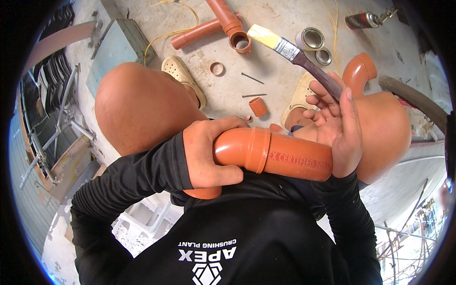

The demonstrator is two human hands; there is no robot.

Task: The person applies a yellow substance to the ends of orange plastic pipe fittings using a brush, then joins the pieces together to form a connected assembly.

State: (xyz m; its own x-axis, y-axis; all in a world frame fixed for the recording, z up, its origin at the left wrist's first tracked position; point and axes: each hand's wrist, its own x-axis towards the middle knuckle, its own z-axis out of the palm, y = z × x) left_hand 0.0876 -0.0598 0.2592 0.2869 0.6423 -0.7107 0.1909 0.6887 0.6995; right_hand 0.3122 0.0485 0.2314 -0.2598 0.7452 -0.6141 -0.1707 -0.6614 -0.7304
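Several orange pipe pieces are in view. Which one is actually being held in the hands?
The elbow joined to a straight pipe in front of the chest: left hand grips the elbow, right hand the pipe's end. The other pieces lie on the concrete floor.

1. Left hand (205,154): fingers curled shut in a full wrap grip, thumb on top, knuckles facing camera.
2. Right hand (338,130): palm pressed inward, fingers pinched closed, thumb up.
3. Both forearms in black sleeves, elbows bent, hands level at chest.
4. Bare knees spread, squatting.
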